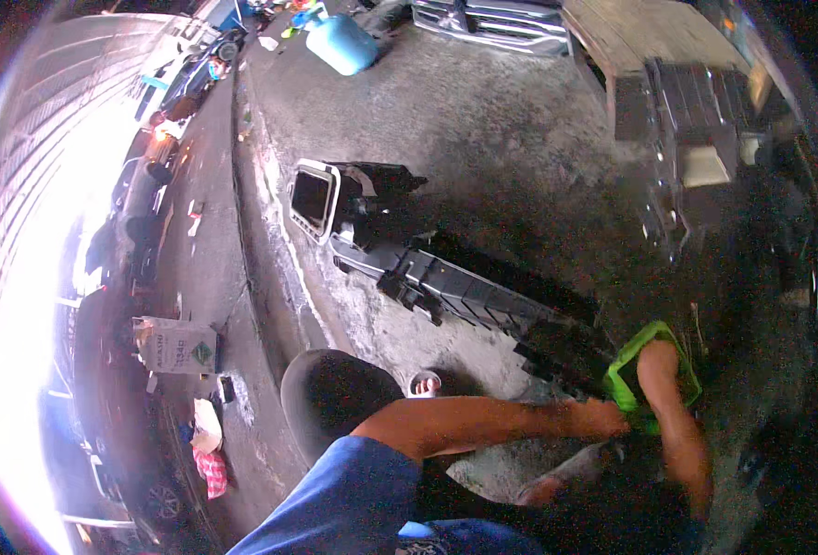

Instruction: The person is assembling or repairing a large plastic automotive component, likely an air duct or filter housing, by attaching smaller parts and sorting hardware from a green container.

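A bright green, soft-looking bag (624,377) with an open top sits at the lower right. My left hand (603,418) grips its near left edge, the forearm crossing from the left, though the fingertips are hidden. Into the opening reaches my right hand (659,363), its fingers out of sight inside. What the bag holds cannot be seen. Close by on the concrete lies a long black plastic car housing (464,289), running from the bag toward the upper left. Its far end carries a white-rimmed rectangular opening (315,201).
A wooden table (654,35) stands at the upper right, with dark radiator-like parts (696,97) beside it. At the back are a light blue gas cylinder (342,44) and a chrome grille (497,28). A cardboard box (178,346) and red checked cloth (210,470) lie left.
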{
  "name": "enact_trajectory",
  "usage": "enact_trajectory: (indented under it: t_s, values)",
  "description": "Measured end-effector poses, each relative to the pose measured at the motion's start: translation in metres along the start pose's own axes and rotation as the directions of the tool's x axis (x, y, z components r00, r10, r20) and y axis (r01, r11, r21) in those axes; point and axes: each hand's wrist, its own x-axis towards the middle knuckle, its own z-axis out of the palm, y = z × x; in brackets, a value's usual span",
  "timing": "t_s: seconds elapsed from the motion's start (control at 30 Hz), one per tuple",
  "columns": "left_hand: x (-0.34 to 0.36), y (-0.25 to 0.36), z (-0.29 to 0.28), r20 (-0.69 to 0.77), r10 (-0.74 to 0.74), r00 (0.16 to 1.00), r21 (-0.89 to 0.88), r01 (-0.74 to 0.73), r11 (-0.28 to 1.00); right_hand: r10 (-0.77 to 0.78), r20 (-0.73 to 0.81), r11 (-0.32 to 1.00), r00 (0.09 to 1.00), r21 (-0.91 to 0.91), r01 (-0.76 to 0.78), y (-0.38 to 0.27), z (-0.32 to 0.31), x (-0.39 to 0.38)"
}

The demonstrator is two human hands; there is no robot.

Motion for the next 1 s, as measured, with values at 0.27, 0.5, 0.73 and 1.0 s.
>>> enact_trajectory:
  t_s: [0.27, 0.5, 0.73, 1.0]
  values:
    - [-0.004, -0.051, 0.045, -0.614, -0.037, 0.788, -0.387, -0.260, 0.885, -0.109, -0.090, 0.897, 0.990, 0.419, 0.137, -0.025, -0.095, 0.005]
    - [0.018, 0.006, -0.033, -0.475, 0.194, 0.858, 0.466, 0.058, 0.883, 0.212, -0.180, 0.638, 0.960, 0.770, 0.003, 0.060, -0.100, -0.067]
    - [0.033, -0.028, -0.013, -0.763, 0.273, 0.586, 0.491, 0.251, 0.835, 0.382, 0.051, 0.239, 0.923, 0.959, -0.152, 0.073, -0.122, -0.064]
    - [0.074, 0.110, -0.063, 0.009, -0.160, 0.987, 0.819, 0.085, 0.568, 0.300, -0.123, 0.348, 0.946, 0.937, 0.012, 0.111, -0.147, -0.001]
